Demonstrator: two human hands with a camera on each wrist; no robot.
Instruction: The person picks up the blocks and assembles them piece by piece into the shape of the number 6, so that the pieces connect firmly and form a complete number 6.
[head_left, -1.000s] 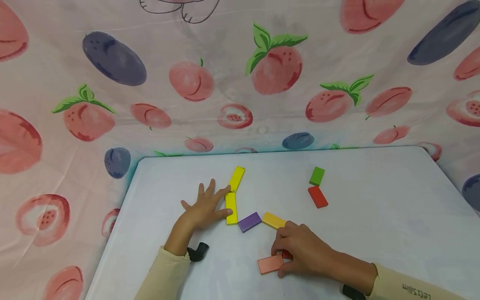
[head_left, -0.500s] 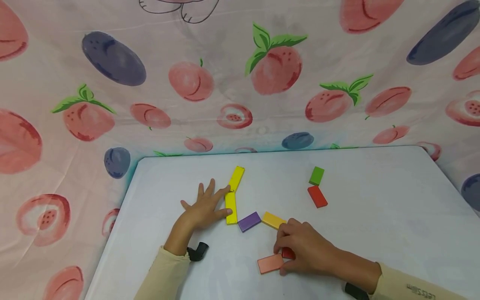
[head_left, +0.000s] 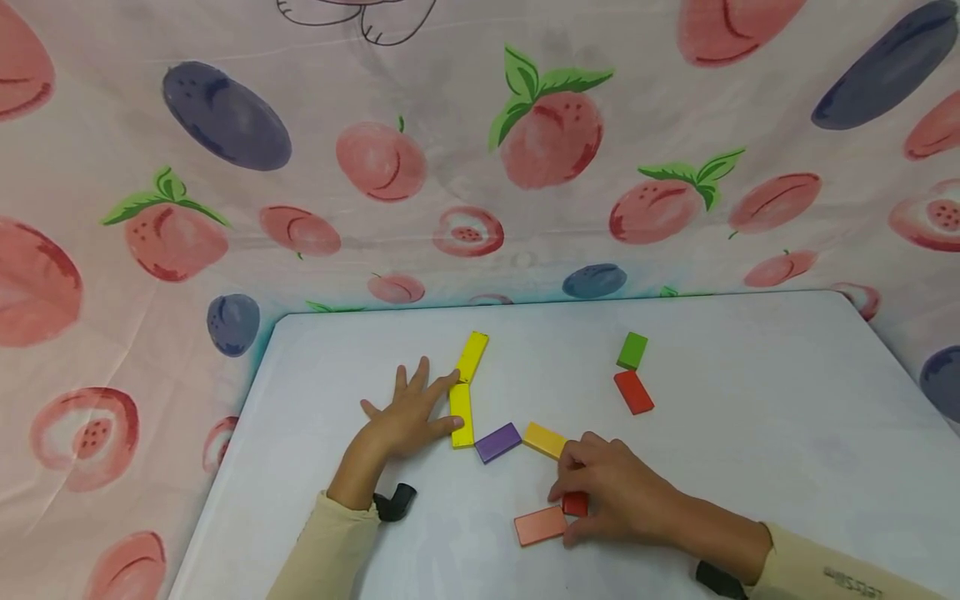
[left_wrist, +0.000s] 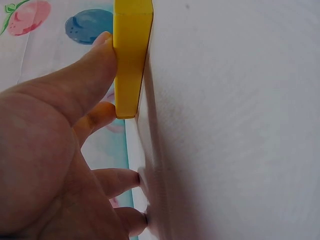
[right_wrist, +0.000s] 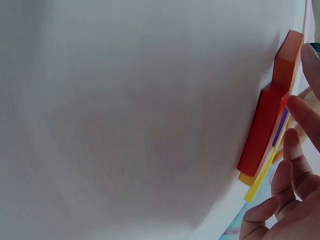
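Note:
My left hand [head_left: 405, 423] lies with fingers spread at the left of two yellow blocks. Its thumb touches the nearer yellow block [head_left: 461, 408] and its index fingertip meets the farther one [head_left: 472, 357]. In the left wrist view, the thumb rests along a yellow block's side [left_wrist: 131, 60]. My right hand [head_left: 618, 492] curls over a red block [head_left: 575, 503], partly hidden beneath it, with thumb and index finger around its near end. A pink block [head_left: 540, 527] adjoins that end. The right wrist view shows the red block [right_wrist: 262, 130] end to end with the pink one [right_wrist: 289, 60].
A purple block [head_left: 498, 443] and an orange-yellow block [head_left: 544, 440] continue the line between the hands. Farther right, a green block [head_left: 632, 351] and another red block [head_left: 633, 392] lie corner to corner. The white table [head_left: 787, 400] backs onto a fruit-print cloth [head_left: 465, 150].
My right hand has shifted slightly right and away, so more of the red block shows between thumb and index finger. The left hand and the blocks have stayed put.

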